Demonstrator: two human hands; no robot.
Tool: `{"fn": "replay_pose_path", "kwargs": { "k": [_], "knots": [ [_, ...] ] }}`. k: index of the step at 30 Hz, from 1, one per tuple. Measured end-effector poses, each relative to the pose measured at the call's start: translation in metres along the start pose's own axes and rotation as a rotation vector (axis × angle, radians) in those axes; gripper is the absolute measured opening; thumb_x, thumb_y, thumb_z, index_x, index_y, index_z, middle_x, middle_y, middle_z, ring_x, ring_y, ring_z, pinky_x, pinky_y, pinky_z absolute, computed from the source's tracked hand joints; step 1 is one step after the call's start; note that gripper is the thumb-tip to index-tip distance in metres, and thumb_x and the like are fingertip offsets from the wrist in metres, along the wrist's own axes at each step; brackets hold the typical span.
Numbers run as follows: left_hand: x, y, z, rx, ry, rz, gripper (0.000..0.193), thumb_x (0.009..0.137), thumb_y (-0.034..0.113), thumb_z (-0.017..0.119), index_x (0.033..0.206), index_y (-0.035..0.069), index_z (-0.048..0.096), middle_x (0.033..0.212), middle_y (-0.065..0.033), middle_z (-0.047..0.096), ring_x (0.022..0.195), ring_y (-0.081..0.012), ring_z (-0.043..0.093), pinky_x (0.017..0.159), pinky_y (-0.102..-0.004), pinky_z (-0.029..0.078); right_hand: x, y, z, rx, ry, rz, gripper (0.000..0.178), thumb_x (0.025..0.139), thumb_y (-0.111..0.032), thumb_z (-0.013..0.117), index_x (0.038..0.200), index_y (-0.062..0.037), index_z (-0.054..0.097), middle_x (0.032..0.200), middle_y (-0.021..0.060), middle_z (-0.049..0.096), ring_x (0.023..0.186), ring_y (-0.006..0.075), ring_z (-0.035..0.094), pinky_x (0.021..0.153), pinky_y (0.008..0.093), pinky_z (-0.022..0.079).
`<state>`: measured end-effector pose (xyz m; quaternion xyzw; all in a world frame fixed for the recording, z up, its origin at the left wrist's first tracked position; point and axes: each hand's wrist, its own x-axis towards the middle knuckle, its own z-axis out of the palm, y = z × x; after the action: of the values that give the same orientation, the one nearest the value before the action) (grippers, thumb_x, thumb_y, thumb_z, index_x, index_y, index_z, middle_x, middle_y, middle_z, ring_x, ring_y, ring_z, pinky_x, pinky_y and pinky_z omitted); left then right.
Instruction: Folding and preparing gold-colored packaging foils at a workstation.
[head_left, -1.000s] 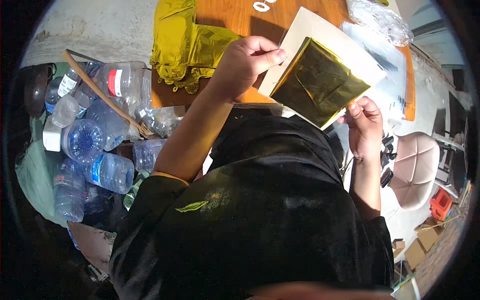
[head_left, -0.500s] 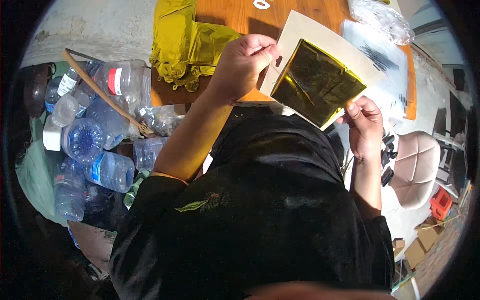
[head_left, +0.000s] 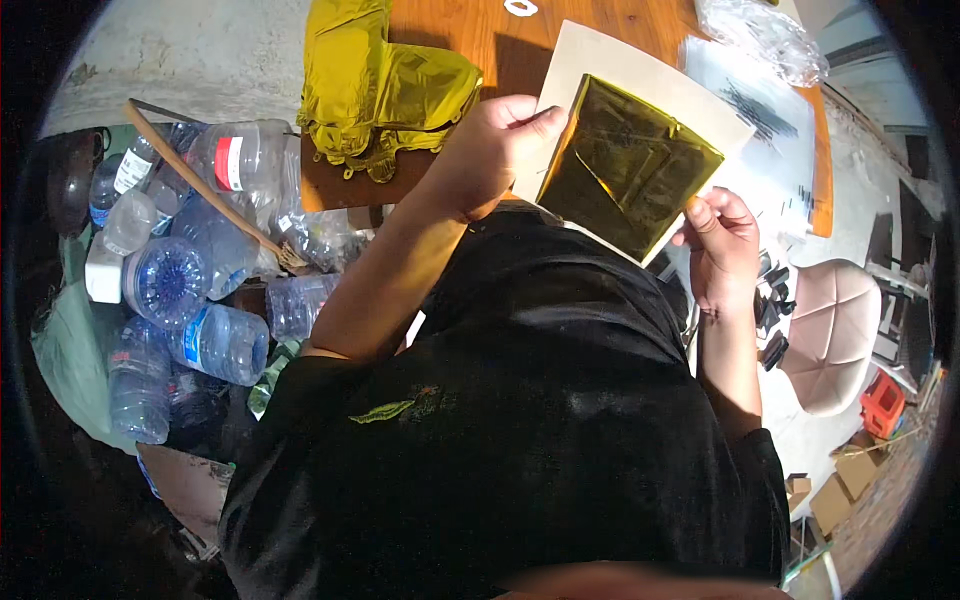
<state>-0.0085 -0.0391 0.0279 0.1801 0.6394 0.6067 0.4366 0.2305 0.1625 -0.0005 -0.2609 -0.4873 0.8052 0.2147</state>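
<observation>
Since the earlier frames the gold foil sheet [head_left: 628, 160] is sitting a little flatter against the cream card [head_left: 600, 60] behind it, and the left hand [head_left: 490, 150] is gripping slightly farther onto the card's left edge; the right hand [head_left: 722, 245] is staying at the sheet's lower right corner.

Going left to right: at nine o'clock a heap of clear plastic bottles [head_left: 190, 290] is lying on the floor beside the bench, with a wooden stick [head_left: 210, 195] slanting across the heap. Whether the bottles are holding anything cannot be told. At eleven o'clock a crumpled gold foil balloon [head_left: 375, 85] is resting on the wooden bench [head_left: 500, 40], partly hanging over its near edge.

At twelve o'clock the left hand is closing its fingers and thumb on the left edge of the card and foil sheet, clamping both. The foil sheet is being held in the air above the bench edge, in front of the person's chest. Its long axis is running from about eleven o'clock to five o'clock, with one corner pointing down toward the right hand.

At two o'clock the right hand is pinching the sheet's lower right corner between thumb and fingers. Beyond it, a clear plastic bag [head_left: 760, 35] is lying at the bench's far right end, at one o'clock. At four o'clock a pale pink chair [head_left: 835, 330] is standing on the floor.
</observation>
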Motion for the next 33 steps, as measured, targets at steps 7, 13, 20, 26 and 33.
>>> {"fn": "replay_pose_path", "kwargs": {
  "k": [7, 13, 20, 26, 33],
  "knots": [
    [0.001, -0.013, 0.006, -0.197, 0.0, 0.008, 0.013, 0.106, 0.017, 0.072, 0.107, 0.004, 0.072, 0.084, 0.0058, 0.063, 0.07, -0.0039, 0.052, 0.061, -0.0235, 0.042, 0.0, -0.001, 0.013, 0.102, 0.07, 0.155, 0.019, 0.105, -0.015, 0.076, 0.122, -0.0067, 0.074, 0.109, 0.0017, 0.077, 0.09, 0.0124, 0.071, 0.081, 0.0272, 0.057],
    [-0.001, -0.004, 0.022, -0.208, 0.048, 0.103, 0.022, 0.102, 0.008, 0.074, 0.12, -0.001, 0.067, 0.102, -0.0028, 0.07, 0.089, -0.0108, 0.064, 0.079, -0.0286, 0.052, 0.004, 0.005, 0.026, -0.066, 0.001, 0.029, 0.03, 0.1, 0.005, 0.074, 0.129, -0.002, 0.07, 0.101, 0.001, 0.076, 0.085, 0.0071, 0.068, 0.078, 0.0209, 0.054],
    [0.007, -0.019, 0.02, -0.117, 0.004, 0.249, 0.042, 0.095, -0.006, 0.076, 0.134, -0.006, 0.059, 0.123, -0.0149, 0.074, 0.111, -0.0193, 0.071, 0.098, -0.0353, 0.057, 0.01, -0.006, 0.029, -0.028, 0.025, 0.14, 0.013, 0.104, -0.003, 0.072, 0.117, -0.0035, 0.07, 0.095, -0.0027, 0.073, 0.077, 0.0036, 0.062, 0.068, 0.0194, 0.047],
    [0.011, -0.014, 0.011, -0.03, 0.033, 0.137, 0.045, 0.094, -0.004, 0.078, 0.134, -0.005, 0.059, 0.122, -0.0144, 0.074, 0.109, -0.0196, 0.071, 0.096, -0.0359, 0.058, 0.019, -0.003, 0.016, -0.576, -0.022, 0.098, 0.015, 0.106, -0.018, 0.075, 0.109, -0.0033, 0.071, 0.085, -0.0011, 0.072, 0.07, 0.006, 0.063, 0.065, 0.0226, 0.05],
    [0.037, 0.001, 0.002, 0.521, 0.16, 0.309, 0.059, 0.092, 0.005, 0.083, 0.143, -0.005, 0.055, 0.123, -0.0201, 0.075, 0.11, -0.029, 0.075, 0.098, -0.0414, 0.06, 0.076, -0.083, -0.034, -1.258, 0.239, -0.595, 0.019, 0.102, -0.013, 0.077, 0.118, -0.0033, 0.077, 0.096, 0.0075, 0.079, 0.084, 0.0157, 0.072, 0.075, 0.0316, 0.058]
  ]
}}
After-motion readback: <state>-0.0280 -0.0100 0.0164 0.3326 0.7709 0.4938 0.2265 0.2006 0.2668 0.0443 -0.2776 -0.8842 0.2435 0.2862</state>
